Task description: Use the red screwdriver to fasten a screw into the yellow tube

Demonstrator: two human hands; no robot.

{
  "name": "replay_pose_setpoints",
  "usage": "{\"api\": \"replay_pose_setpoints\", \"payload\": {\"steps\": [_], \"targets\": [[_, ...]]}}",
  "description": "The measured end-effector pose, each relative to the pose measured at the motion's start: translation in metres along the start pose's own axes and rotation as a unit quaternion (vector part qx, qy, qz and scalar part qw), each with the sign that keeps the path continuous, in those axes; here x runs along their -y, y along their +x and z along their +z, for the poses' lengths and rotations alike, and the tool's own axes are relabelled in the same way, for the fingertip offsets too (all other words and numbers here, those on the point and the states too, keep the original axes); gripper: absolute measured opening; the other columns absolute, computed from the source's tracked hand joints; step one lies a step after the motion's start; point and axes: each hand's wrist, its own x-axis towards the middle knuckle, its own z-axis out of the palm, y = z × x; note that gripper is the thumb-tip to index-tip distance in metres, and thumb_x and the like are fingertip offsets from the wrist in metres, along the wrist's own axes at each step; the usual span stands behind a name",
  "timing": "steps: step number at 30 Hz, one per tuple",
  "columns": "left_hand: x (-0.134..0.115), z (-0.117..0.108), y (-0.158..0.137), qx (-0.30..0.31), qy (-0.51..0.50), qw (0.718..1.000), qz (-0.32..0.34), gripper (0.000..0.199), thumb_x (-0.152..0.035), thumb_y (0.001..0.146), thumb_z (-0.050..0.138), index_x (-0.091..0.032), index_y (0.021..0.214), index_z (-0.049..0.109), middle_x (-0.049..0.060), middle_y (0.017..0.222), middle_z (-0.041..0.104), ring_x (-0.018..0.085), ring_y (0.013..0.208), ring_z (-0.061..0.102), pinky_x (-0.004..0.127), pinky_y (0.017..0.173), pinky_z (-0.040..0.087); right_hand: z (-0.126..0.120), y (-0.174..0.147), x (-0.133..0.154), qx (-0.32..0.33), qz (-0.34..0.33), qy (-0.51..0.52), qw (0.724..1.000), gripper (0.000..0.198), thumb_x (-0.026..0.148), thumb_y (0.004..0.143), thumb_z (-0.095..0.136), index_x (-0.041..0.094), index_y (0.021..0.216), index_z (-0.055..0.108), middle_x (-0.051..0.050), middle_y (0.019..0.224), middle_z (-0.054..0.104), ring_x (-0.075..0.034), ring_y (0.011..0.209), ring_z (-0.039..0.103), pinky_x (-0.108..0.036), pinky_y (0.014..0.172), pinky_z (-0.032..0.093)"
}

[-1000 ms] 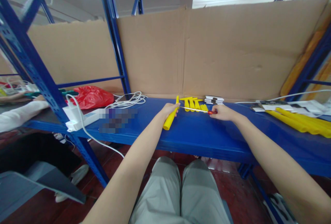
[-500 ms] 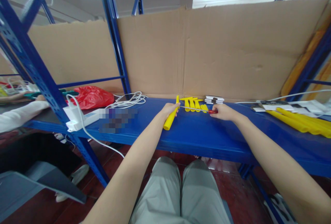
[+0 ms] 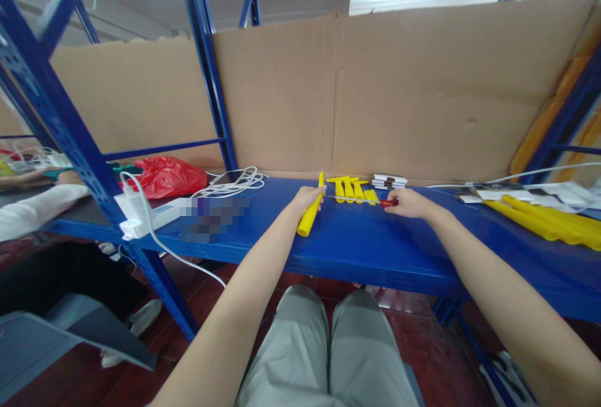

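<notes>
My left hand is closed around a yellow tube, whose wide round end points toward me and whose narrow end points away. In my right hand is a screwdriver with a red handle and a thin metal shaft. The shaft points left, its tip just right of my left hand, seemingly a little apart from the tube. Behind the shaft several yellow T-shaped pieces lie in a row on the blue shelf. A small stack of black-and-white packets sits behind my right hand.
Long yellow tubes lie at the right by white papers. To the left are a white power strip with a cable, a red plastic bag and coiled white cable. A cardboard sheet backs the shelf. Another person's sleeve shows far left.
The screwdriver has shifted slightly right and its tip has come away from the yellow tube in my left hand. My left hand stays nearly still.
</notes>
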Motion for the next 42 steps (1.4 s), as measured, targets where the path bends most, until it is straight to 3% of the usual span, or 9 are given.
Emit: {"api": "replay_pose_setpoints", "payload": {"steps": [4, 8, 15, 18, 21, 24, 29, 34, 42], "targets": [[-0.002, 0.001, -0.002, -0.014, -0.013, 1.0, 0.023, 0.023, -0.026, 0.093, 0.054, -0.013, 0.074, 0.059, -0.005, 0.047, 0.049, 0.007, 0.033, 0.043, 0.02, 0.041, 0.036, -0.002, -0.001, -0.004, 0.037, -0.021, 0.061, 0.997, 0.018, 0.038, 0.067, 0.065, 0.021, 0.063, 0.061, -0.001, 0.063, 0.062, -0.016, 0.061, 0.056, -0.027, 0.058, 0.042], [-0.004, 0.003, -0.005, 0.012, -0.009, 0.998, 0.055, 0.024, -0.024, 0.094, 0.053, -0.014, 0.073, 0.057, -0.004, 0.048, 0.05, 0.006, 0.033, 0.043, 0.019, 0.04, 0.034, 0.0, -0.002, 0.0, 0.069, -0.024, 0.096, 0.993, 0.026, 0.046, 0.067, 0.067, 0.021, 0.069, 0.064, -0.001, 0.068, 0.066, -0.018, 0.068, 0.061, -0.028, 0.061, 0.045], [-0.007, 0.02, -0.005, 0.111, 0.029, 0.988, 0.104, 0.025, -0.027, 0.093, 0.056, -0.014, 0.071, 0.057, -0.003, 0.05, 0.053, 0.005, 0.033, 0.043, 0.019, 0.038, 0.033, 0.005, -0.002, 0.013, 0.092, -0.018, 0.148, 0.985, 0.011, 0.03, 0.071, 0.068, 0.02, 0.075, 0.064, -0.005, 0.083, 0.072, -0.02, 0.079, 0.066, -0.03, 0.072, 0.051], [-0.007, 0.032, -0.006, 0.161, 0.038, 0.977, 0.134, 0.026, -0.026, 0.093, 0.056, -0.014, 0.071, 0.057, -0.003, 0.051, 0.055, 0.005, 0.034, 0.045, 0.019, 0.038, 0.035, 0.006, -0.002, 0.016, 0.066, -0.011, 0.179, 0.982, 0.014, 0.03, 0.074, 0.067, 0.019, 0.082, 0.064, -0.006, 0.088, 0.073, -0.02, 0.079, 0.067, -0.031, 0.073, 0.052], [-0.008, 0.047, -0.008, 0.196, 0.045, 0.97, 0.139, 0.026, -0.026, 0.093, 0.056, -0.014, 0.071, 0.058, -0.004, 0.05, 0.054, 0.005, 0.034, 0.044, 0.018, 0.039, 0.036, 0.009, 0.001, 0.019, -0.013, -0.012, 0.195, 0.981, 0.014, 0.03, 0.077, 0.064, 0.019, 0.085, 0.064, -0.008, 0.088, 0.072, -0.02, 0.08, 0.066, -0.033, 0.076, 0.052], [-0.011, 0.061, -0.011, 0.209, 0.039, 0.969, 0.125, 0.023, -0.026, 0.094, 0.055, -0.014, 0.074, 0.058, -0.005, 0.049, 0.053, 0.005, 0.034, 0.045, 0.018, 0.038, 0.036, 0.014, 0.009, 0.02, -0.096, -0.039, 0.225, 0.969, 0.01, 0.028, 0.079, 0.06, 0.019, 0.083, 0.063, -0.008, 0.087, 0.071, -0.02, 0.08, 0.065, -0.035, 0.077, 0.052], [-0.015, 0.075, -0.011, 0.214, 0.025, 0.969, 0.12, 0.022, -0.025, 0.095, 0.053, -0.014, 0.077, 0.058, -0.006, 0.047, 0.051, 0.006, 0.033, 0.044, 0.018, 0.039, 0.038, 0.023, 0.018, 0.015, -0.165, -0.057, 0.268, 0.947, 0.007, 0.025, 0.077, 0.054, 0.02, 0.074, 0.057, -0.005, 0.075, 0.067, -0.019, 0.071, 0.061, -0.034, 0.069, 0.051], [-0.013, 0.081, -0.007, 0.22, 0.019, 0.966, 0.132, 0.024, -0.03, 0.095, 0.054, -0.014, 0.077, 0.059, -0.006, 0.048, 0.053, 0.005, 0.033, 0.044, 0.018, 0.04, 0.039, 0.026, 0.02, 0.009, -0.184, -0.049, 0.291, 0.937, 0.008, 0.027, 0.075, 0.055, 0.021, 0.07, 0.053, -0.002, 0.065, 0.06, -0.017, 0.064, 0.057, -0.031, 0.063, 0.048], [-0.015, 0.083, -0.004, 0.195, 0.006, 0.973, 0.122, 0.022, -0.028, 0.094, 0.056, -0.013, 0.079, 0.06, -0.006, 0.047, 0.051, 0.005, 0.032, 0.043, 0.018, 0.04, 0.037, 0.027, 0.02, 0.008, -0.151, -0.03, 0.328, 0.932, 0.009, 0.028, 0.074, 0.054, 0.022, 0.071, 0.049, 0.0, 0.061, 0.055, -0.016, 0.057, 0.052, -0.03, 0.059, 0.046]]}}
